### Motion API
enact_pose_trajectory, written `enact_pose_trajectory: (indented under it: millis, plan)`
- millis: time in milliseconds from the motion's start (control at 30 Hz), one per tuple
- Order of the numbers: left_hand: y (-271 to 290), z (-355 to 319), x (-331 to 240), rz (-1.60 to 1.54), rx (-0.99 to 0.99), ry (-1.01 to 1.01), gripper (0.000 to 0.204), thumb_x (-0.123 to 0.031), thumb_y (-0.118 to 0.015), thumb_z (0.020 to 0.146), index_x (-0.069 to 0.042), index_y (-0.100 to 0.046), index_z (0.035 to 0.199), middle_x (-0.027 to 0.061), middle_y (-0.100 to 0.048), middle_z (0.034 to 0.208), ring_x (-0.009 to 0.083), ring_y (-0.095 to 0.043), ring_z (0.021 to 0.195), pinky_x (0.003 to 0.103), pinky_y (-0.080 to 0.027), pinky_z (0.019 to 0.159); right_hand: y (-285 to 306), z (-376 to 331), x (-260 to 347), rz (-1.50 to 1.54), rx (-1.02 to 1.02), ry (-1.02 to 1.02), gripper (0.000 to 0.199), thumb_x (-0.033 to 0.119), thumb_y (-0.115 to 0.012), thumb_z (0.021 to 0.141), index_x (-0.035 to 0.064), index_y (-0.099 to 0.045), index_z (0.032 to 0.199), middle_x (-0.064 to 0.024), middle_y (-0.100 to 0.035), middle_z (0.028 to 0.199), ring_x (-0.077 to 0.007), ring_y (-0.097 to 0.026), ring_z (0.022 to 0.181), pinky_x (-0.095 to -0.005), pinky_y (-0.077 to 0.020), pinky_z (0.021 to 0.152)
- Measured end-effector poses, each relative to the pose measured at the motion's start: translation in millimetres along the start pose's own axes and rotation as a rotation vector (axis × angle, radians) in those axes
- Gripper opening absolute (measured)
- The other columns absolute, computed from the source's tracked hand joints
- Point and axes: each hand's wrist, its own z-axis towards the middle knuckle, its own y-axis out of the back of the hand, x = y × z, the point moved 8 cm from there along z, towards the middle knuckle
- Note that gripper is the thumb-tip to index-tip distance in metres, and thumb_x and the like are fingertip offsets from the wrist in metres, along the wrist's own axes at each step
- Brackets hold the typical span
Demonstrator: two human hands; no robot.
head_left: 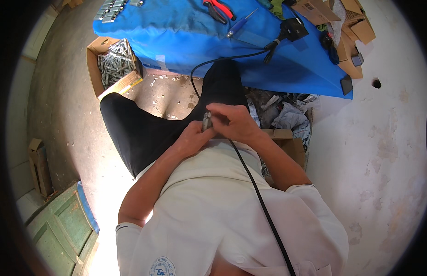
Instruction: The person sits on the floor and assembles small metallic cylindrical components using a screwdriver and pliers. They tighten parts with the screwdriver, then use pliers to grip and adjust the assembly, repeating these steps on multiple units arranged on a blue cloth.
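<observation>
Over my lap, a small grey metal piece (206, 121) stands upright between my hands. My left hand (194, 137) is closed around its lower part. The fingers of my right hand (234, 122) are bent over and pinch at its upper end, hiding part of it. Its exact kind is too small to make out. A black cable (255, 177) passes beside my right hand and over my shirt.
A blue-covered table (172, 43) stands ahead, bearing red-handled pliers (220, 10), a blue screwdriver (241, 24), a black device (292, 29) and silver metal pieces (111, 9). A cardboard box (94, 69) of metal parts is at left; crumpled wrappings (291, 117) lie at right, by the wall.
</observation>
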Motion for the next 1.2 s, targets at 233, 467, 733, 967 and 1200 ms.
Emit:
enact_pose_trajectory:
  millis: [233,467,733,967,1200]
  plan:
    - [2,0,-7,0.163,-0.081,-0.073,0.025,-0.022,-0.056,0.086,0.0,-0.061,0.074,-0.0028,-0.053,0.062,0.0048,-0.047,0.059,0.025,-0.037,0.053,-6,2,-6,-0.079,0.103,-0.022,0.018,0.002,-0.064,0.077,0.0026,-0.065,0.095,-0.0103,-0.065,0.076,-0.0159,-0.062,0.061,-0.0253,-0.0496,0.058]
    - [-2,-3,-7,0.039,0.009,-0.046,0.025,-0.022,-0.057,0.085,-0.002,-0.058,0.07,-0.0049,-0.049,0.061,0.0029,-0.042,0.057,0.023,-0.032,0.051,-11,-8,-28,0.097,0.046,-0.153,0.016,0.003,-0.063,0.079,0.0016,-0.064,0.095,-0.0078,-0.065,0.073,-0.0089,-0.061,0.062,-0.0233,-0.0493,0.058]
    - [-5,-6,-10,-0.163,0.065,0.013,0.021,-0.022,-0.058,0.085,-0.005,-0.058,0.072,-0.0054,-0.047,0.06,0.002,-0.039,0.054,0.022,-0.03,0.049,-15,-15,-38,0.184,0.062,-0.225,0.017,0.002,-0.062,0.08,0.0001,-0.065,0.096,-0.0047,-0.067,0.077,-0.0067,-0.063,0.068,-0.0213,-0.0505,0.063]
    - [-3,-5,-4,-0.267,0.106,0.09,0.025,-0.024,-0.059,0.085,-0.009,-0.053,0.066,-0.0052,-0.045,0.057,0.0028,-0.037,0.049,0.022,-0.027,0.045,-12,-12,-32,0.166,0.036,-0.214,0.015,0.003,-0.065,0.08,0.0001,-0.065,0.094,-0.0054,-0.068,0.076,-0.0072,-0.063,0.068,-0.0217,-0.051,0.064]
    - [0,1,0,-0.157,-0.013,-0.019,0.031,-0.029,-0.056,0.089,-0.005,-0.056,0.07,-0.0026,-0.049,0.058,0.0051,-0.043,0.053,0.024,-0.034,0.049,-8,-14,-30,0.118,-0.01,-0.287,0.016,0.01,-0.065,0.082,-0.0009,-0.064,0.093,-0.0098,-0.068,0.075,-0.0121,-0.065,0.066,-0.0244,-0.0506,0.061]
